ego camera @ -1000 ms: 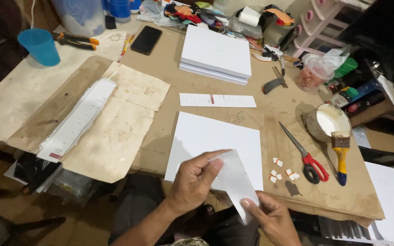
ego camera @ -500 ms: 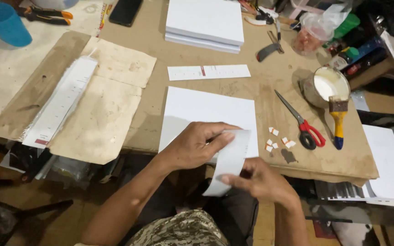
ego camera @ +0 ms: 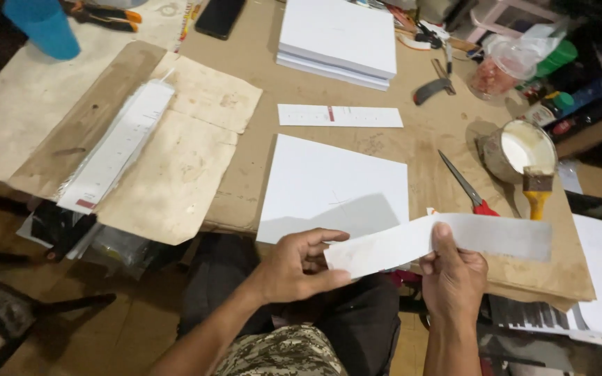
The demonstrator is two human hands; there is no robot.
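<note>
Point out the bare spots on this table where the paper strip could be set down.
Bare brown table shows between the phone, the white board stack and the stained paper sheets. Another patch lies between the narrow ruler strip and the scissors. The far right, around the glue tin, brush and bottles, is crowded.

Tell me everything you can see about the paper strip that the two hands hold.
The strip is a long, narrow piece of white paper or thin card, greyish and smudged on the side we see. It lies almost level, slightly tilted, its right end free over the table edge. The left hand pinches its left end between thumb and fingers; the right hand grips it near the middle, thumb on top. It hangs above the person's lap, in front of a white sheet.
</note>
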